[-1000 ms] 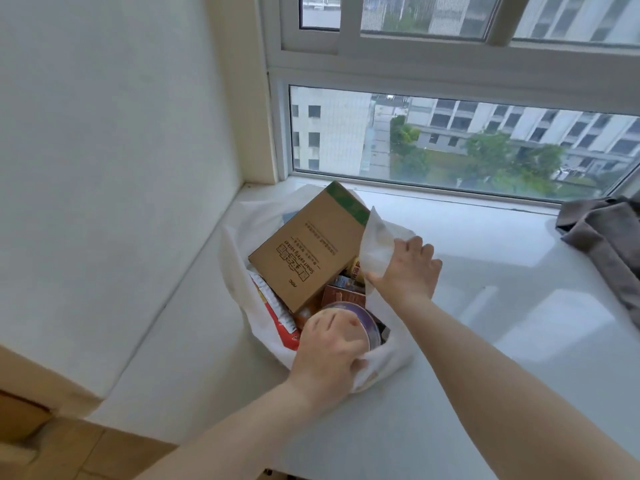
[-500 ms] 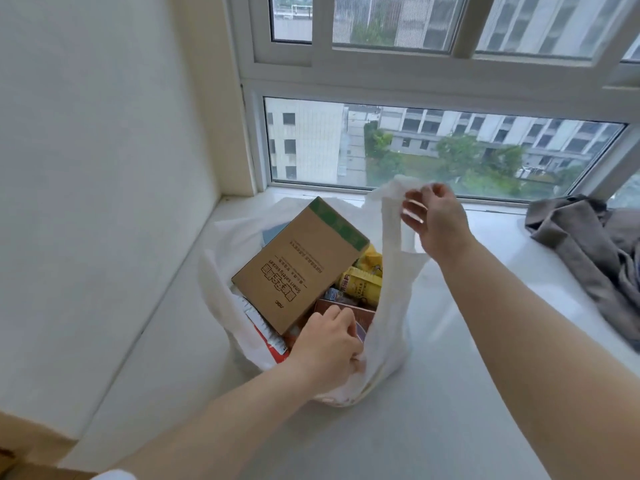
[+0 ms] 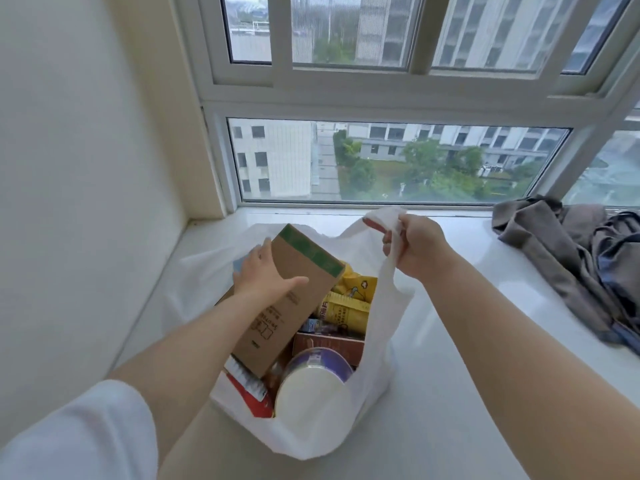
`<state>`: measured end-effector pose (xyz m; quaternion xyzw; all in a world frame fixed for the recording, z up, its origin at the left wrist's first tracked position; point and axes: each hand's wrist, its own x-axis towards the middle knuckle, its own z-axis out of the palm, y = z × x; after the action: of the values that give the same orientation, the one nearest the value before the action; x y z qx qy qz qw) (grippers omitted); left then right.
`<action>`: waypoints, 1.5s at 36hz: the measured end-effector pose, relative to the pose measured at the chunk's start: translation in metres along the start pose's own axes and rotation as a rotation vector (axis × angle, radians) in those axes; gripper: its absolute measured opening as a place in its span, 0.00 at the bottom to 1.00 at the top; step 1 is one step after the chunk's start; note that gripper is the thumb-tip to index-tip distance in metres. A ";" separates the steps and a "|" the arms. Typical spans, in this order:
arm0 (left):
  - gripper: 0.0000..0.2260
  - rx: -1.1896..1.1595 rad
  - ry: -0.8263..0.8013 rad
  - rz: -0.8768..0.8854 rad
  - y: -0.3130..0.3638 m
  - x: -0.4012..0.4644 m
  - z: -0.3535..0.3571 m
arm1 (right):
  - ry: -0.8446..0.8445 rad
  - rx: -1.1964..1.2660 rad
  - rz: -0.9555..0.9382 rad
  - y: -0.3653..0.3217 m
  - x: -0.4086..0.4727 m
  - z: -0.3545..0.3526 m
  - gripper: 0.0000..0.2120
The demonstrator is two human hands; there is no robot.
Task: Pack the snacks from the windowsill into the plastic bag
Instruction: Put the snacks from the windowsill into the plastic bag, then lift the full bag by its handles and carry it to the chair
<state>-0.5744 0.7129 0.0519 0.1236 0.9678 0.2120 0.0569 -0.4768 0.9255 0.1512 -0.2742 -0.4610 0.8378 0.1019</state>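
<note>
The mouth of the plastic bag [image 3: 381,341] is being filled by a tilted brown box [image 3: 294,299], a round tub [image 3: 311,389] and yellow packets [image 3: 346,306]. Bare windowsill [image 3: 467,393] is being left along its near edge, while its right edge is being blocked by clothes [image 3: 571,265].
</note>
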 end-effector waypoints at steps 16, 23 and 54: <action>0.24 0.152 0.201 0.235 -0.007 -0.001 0.002 | 0.023 -0.277 -0.158 0.013 -0.011 0.008 0.15; 0.41 0.144 0.106 -0.488 -0.087 0.003 -0.054 | 0.016 -0.818 -0.198 0.054 -0.010 0.016 0.19; 0.07 -1.227 -0.121 -0.625 -0.100 -0.042 -0.101 | -0.323 -1.523 0.070 0.056 -0.065 -0.002 0.28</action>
<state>-0.5718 0.5739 0.1030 -0.2040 0.6580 0.6878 0.2286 -0.4178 0.8684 0.1278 -0.1578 -0.9095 0.3225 -0.2095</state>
